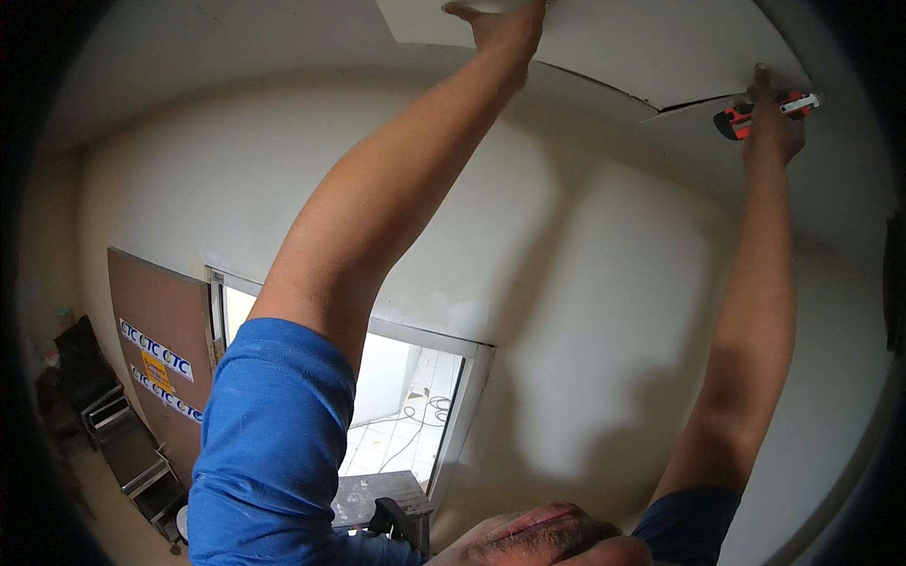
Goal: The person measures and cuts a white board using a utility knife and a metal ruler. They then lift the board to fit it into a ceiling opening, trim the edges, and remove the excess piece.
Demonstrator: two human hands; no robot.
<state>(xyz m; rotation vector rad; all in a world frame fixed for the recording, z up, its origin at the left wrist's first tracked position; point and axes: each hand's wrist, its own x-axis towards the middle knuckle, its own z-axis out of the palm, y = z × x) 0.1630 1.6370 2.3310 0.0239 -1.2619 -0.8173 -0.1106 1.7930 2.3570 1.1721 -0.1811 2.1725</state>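
Observation:
My left hand (505,30) reaches up against a white board (642,38) overhead, its fingers partly cut off by the frame's top and closed on something white that I cannot make out. My right hand (772,127) is wrapped round a red and black utility knife (736,122), with one finger extended onto the board near its corner, at a small round spot. A dark, uneven gap runs along the board's near edge, between it and the surrounding ceiling.
A brown door panel (156,292) with stickers stands at the left beside a folded metal stepladder (123,434). A white-framed opening (472,396) shows a tiled floor with cables beyond. A grey platform (382,486) sits low, near a pale wall (613,311).

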